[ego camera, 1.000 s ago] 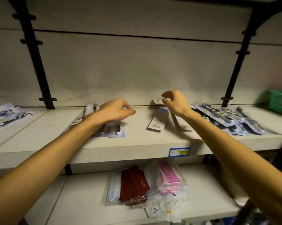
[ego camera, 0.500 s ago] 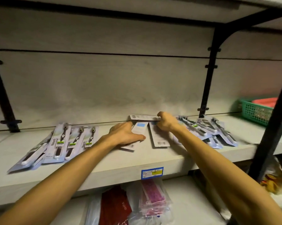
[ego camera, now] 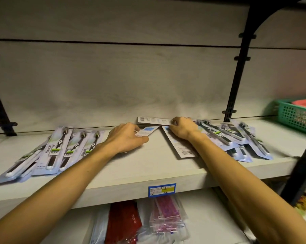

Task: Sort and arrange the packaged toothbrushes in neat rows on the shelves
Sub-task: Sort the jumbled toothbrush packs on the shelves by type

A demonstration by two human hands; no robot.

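Now the left hand (ego camera: pixel 126 140) grips a face-down pack (ego camera: pixel 147 131) angled toward 1 o'clock; the right hand (ego camera: pixel 183 128) pinches another pack (ego camera: pixel 179 147) running toward 5.

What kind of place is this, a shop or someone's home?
Most likely a shop aisle. The shelf edge carries a blue price label, many identical packaged toothbrushes lie on the shelf, and bagged face masks sit on the shelf below.

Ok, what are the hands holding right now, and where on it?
The left hand grips a face-down toothbrush pack across its near half. The right hand holds another face-down pack at its far end.
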